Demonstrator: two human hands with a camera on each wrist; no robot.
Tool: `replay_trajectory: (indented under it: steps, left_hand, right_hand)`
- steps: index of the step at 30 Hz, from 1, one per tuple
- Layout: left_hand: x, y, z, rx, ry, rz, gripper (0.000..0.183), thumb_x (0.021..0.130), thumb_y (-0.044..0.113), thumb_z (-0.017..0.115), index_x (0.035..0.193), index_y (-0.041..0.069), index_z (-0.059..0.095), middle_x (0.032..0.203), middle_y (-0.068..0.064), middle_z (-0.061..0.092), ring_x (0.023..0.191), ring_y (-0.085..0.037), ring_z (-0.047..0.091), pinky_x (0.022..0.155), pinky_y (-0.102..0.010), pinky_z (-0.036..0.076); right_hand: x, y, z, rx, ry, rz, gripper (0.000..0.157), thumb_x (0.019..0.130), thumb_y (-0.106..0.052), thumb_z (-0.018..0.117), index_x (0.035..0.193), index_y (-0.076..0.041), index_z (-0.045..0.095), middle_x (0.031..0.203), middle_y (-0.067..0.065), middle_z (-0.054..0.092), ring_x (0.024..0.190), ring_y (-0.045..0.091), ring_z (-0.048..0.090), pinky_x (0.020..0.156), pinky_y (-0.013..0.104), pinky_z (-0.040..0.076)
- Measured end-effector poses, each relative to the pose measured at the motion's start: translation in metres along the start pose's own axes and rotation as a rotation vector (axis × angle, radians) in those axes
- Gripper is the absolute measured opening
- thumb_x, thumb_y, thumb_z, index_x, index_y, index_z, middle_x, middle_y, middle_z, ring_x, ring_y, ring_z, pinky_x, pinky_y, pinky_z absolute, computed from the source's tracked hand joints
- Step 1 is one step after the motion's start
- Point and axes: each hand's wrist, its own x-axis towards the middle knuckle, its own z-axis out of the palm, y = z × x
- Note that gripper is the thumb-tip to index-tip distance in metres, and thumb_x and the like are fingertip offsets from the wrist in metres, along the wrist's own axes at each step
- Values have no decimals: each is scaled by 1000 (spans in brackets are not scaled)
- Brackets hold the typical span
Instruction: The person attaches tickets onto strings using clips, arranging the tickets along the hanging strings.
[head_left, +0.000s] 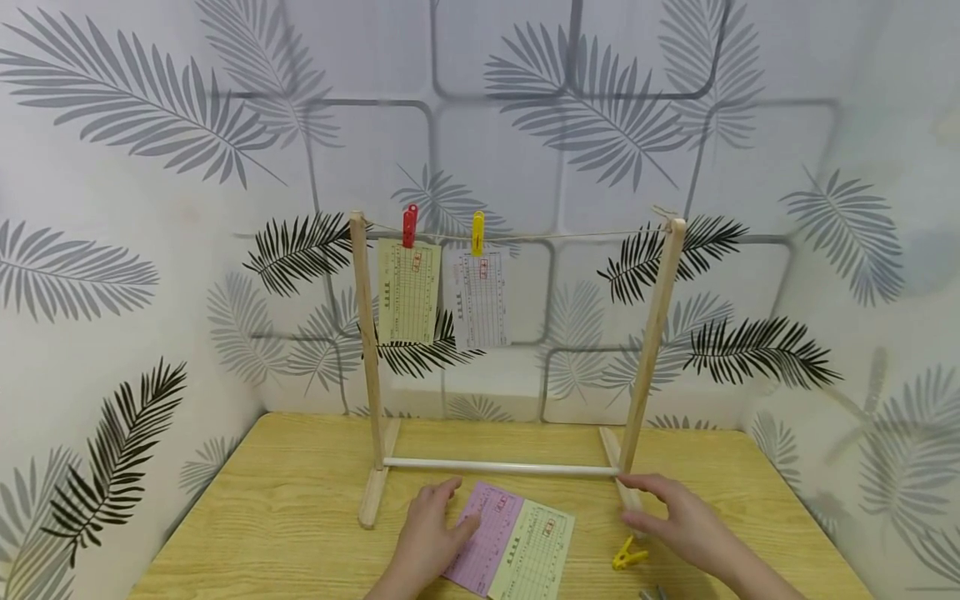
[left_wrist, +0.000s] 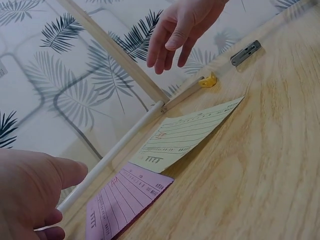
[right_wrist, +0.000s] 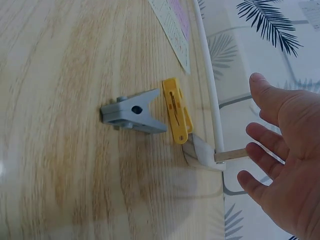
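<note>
My left hand [head_left: 429, 537] hovers at the left side of a pink printed slip [head_left: 487, 533] on the table, thumb overlapping it in the head view. A pale green slip [head_left: 534, 554] lies against the pink one's right side. My right hand [head_left: 686, 525] is in the air near the rack's right foot, fingers relaxed, holding nothing. Below it lies a yellow clothespin [right_wrist: 176, 110]. Beside that is a grey clothespin [right_wrist: 132, 112], mostly cut off in the head view. On the string hang a green slip [head_left: 408, 292] under a red clothespin [head_left: 409, 227] and a white slip [head_left: 483, 300] under a yellow one.
A wooden rack stands on the table, with a left post [head_left: 367, 350], a right post [head_left: 652, 350] and a white bar [head_left: 498, 467] low between them. A string [head_left: 577, 235] runs between the post tops. Behind is a leaf-patterned wall [head_left: 495, 50].
</note>
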Motion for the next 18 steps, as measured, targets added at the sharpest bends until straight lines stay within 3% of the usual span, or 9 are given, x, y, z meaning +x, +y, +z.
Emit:
replay_trajectory:
  steps: [7,18]
  left_hand:
    - [-3,-3,3,39,-3,-25,69,93,30,90,149,2,62,138,-22,60,127,-44,56,105,-65,50]
    - [-5,-6,7,156,-5,15,74,88,36,93,147,0,65,141,-22,59,130,-44,54,108,-67,45]
  right_hand:
    - [-2,13,2,-7,-19,-56,54,99,-23,85,146,0,67,144,21,68,135,51,59,108,72,47]
    - [-1,30,3,-9,-41,-182,54,99,-21,85,144,4,66,143,23,68,130,52,61,100,68,54]
